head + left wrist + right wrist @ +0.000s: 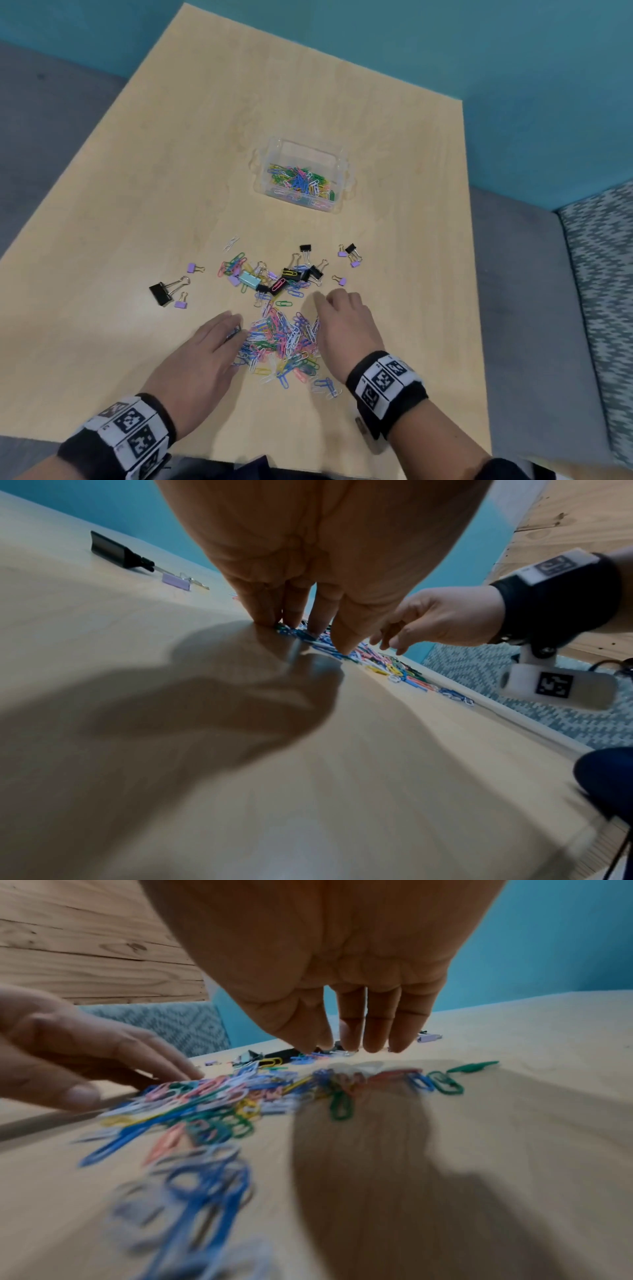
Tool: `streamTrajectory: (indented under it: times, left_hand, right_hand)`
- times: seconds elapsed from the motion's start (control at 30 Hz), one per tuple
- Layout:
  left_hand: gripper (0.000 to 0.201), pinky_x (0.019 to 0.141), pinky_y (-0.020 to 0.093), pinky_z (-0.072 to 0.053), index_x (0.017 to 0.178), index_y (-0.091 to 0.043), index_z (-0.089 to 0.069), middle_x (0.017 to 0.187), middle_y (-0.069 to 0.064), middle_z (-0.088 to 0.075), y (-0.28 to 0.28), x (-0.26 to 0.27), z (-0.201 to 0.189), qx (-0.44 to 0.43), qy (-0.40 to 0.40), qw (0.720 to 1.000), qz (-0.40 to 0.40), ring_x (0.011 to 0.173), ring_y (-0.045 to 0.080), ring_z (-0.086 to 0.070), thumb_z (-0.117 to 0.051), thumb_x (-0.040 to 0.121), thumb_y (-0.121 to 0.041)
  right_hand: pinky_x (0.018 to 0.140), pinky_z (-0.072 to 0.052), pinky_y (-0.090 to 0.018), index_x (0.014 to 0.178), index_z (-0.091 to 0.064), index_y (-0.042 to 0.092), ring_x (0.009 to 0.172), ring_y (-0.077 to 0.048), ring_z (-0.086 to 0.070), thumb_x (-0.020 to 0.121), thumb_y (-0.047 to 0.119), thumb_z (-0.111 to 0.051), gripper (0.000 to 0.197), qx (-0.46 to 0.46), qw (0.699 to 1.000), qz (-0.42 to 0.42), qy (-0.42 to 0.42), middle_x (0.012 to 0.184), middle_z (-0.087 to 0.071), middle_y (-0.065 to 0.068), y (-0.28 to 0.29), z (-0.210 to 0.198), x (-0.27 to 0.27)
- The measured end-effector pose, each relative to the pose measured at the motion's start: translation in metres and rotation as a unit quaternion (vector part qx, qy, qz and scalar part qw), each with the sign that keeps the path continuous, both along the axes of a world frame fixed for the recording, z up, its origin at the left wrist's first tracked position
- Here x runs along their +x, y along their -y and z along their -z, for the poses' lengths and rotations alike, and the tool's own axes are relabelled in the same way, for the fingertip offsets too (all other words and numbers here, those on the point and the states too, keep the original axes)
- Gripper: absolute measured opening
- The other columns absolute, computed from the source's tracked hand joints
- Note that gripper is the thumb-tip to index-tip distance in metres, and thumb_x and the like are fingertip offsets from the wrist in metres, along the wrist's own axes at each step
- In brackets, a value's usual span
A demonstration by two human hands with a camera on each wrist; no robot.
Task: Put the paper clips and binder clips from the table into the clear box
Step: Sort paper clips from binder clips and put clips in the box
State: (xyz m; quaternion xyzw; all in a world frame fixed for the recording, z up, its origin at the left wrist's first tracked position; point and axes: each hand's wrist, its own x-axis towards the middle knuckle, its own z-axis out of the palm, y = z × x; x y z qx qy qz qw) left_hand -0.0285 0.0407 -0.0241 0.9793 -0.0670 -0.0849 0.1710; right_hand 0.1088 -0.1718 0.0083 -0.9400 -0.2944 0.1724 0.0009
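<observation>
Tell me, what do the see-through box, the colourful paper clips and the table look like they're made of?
The clear box looks like glossy transparent plastic: the table shows through its walls. The paper clips seem to be bent wire with a coloured coating, probably plastic or paint, given their solid pink, blue and green. The table looks like pale wood or wood-look laminate, with faint grain and a smooth matte surface.

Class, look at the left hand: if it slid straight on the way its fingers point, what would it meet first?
The left hand points right and slightly away, its fingertips already at the pile of paper clips. It would push into that pile first; beyond lies the right hand, though depth is unclear.
</observation>
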Motion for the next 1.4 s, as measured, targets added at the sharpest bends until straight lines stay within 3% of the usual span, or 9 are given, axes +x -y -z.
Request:
streamTrajectory:
  times: [0.13,0.23,0.43,0.63,0.8,0.93,1.1,1.27,1.4]
  left_hand:
    - [0.059,0.109,0.028,-0.022,0.121,-0.005,-0.06,0.127,0.014,-0.054,0.0,0.002,-0.004,-0.004,-0.013,1.0,0.003,0.124,0.03,-0.047,-0.014,0.099,-0.034]
    - [0.061,0.107,0.03,-0.026,0.123,-0.006,-0.059,0.129,0.012,-0.053,-0.001,0.0,-0.003,-0.009,-0.015,1.0,-0.002,0.126,0.029,-0.045,-0.011,0.099,-0.036]
    - [0.047,0.105,0.033,-0.03,0.12,-0.006,-0.06,0.127,0.012,-0.055,-0.001,0.001,0.0,-0.004,0.014,1.0,-0.002,0.123,0.03,-0.05,-0.038,0.085,-0.028]
    - [0.048,0.106,0.032,-0.029,0.121,-0.007,-0.06,0.128,0.013,-0.055,-0.001,0.0,0.0,-0.002,0.019,1.0,0.001,0.124,0.031,-0.049,-0.038,0.084,-0.027]
    - [0.048,0.106,0.033,-0.029,0.123,-0.008,-0.059,0.129,0.011,-0.053,-0.002,-0.001,0.001,0.004,0.014,1.0,-0.001,0.126,0.029,-0.047,-0.037,0.084,-0.028]
    - [0.049,0.106,0.033,-0.028,0.123,-0.006,-0.059,0.129,0.012,-0.054,-0.001,-0.001,0.002,0.008,0.014,1.0,-0.002,0.126,0.03,-0.047,-0.038,0.084,-0.028]
    - [0.049,0.104,0.033,-0.03,0.122,-0.007,-0.059,0.128,0.012,-0.055,-0.003,0.0,0.002,0.008,0.011,1.0,0.002,0.125,0.03,-0.049,-0.038,0.084,-0.029]
    - [0.049,0.105,0.032,-0.029,0.121,-0.006,-0.06,0.128,0.013,-0.055,-0.001,-0.001,0.002,0.013,0.016,1.0,-0.004,0.124,0.03,-0.049,-0.036,0.084,-0.028]
    - [0.048,0.105,0.032,-0.028,0.122,-0.007,-0.059,0.129,0.012,-0.054,-0.003,-0.001,0.005,0.004,0.018,1.0,0.0,0.125,0.03,-0.047,-0.038,0.083,-0.027]
  right_hand:
    - [0.073,-0.041,-0.04,0.132,-0.045,0.015,0.095,-0.032,-0.045,0.073,0.013,-0.055,0.06,-0.005,1.0,-0.003,-0.011,0.109,-0.052,-0.01,-0.011,0.002,0.015]
    - [0.073,-0.04,-0.041,0.135,-0.041,0.017,0.096,-0.032,-0.044,0.072,0.012,-0.057,0.066,-0.008,1.0,-0.025,-0.015,0.11,-0.05,-0.01,-0.015,0.007,0.016]
    - [0.062,-0.037,-0.037,0.111,-0.058,0.016,0.081,-0.028,-0.045,0.066,0.013,-0.06,0.046,0.0,0.998,-0.062,0.018,0.093,-0.052,-0.006,-0.008,0.006,0.002]
    - [0.07,-0.041,-0.04,0.138,-0.039,0.018,0.091,-0.03,-0.044,0.074,0.013,-0.056,0.066,-0.012,0.999,-0.05,-0.009,0.104,-0.049,-0.007,-0.022,0.006,0.003]
    - [0.059,-0.036,-0.037,0.113,-0.054,0.021,0.079,-0.028,-0.044,0.063,0.012,-0.063,0.051,0.004,0.999,-0.049,0.006,0.091,-0.05,-0.006,-0.021,0.008,-0.004]
    - [0.063,-0.034,-0.037,0.132,-0.044,0.016,0.085,-0.03,-0.045,0.068,0.011,-0.059,0.067,0.0,0.999,-0.044,0.001,0.1,-0.051,-0.009,-0.025,0.009,-0.002]
    - [0.06,-0.029,-0.035,0.108,-0.056,0.017,0.078,-0.028,-0.045,0.061,0.014,-0.061,0.047,-0.02,0.997,-0.071,-0.011,0.09,-0.052,-0.006,-0.024,0.007,-0.015]
    - [0.065,-0.034,-0.037,0.133,-0.043,0.014,0.088,-0.03,-0.046,0.071,0.018,-0.062,0.065,-0.031,0.999,-0.033,-0.021,0.103,-0.052,-0.008,-0.02,0.005,-0.008]
    - [0.062,-0.03,-0.036,0.115,-0.055,0.02,0.084,-0.029,-0.044,0.071,0.015,-0.057,0.044,-0.028,0.997,-0.058,-0.03,0.095,-0.049,-0.006,-0.022,0.001,-0.01]
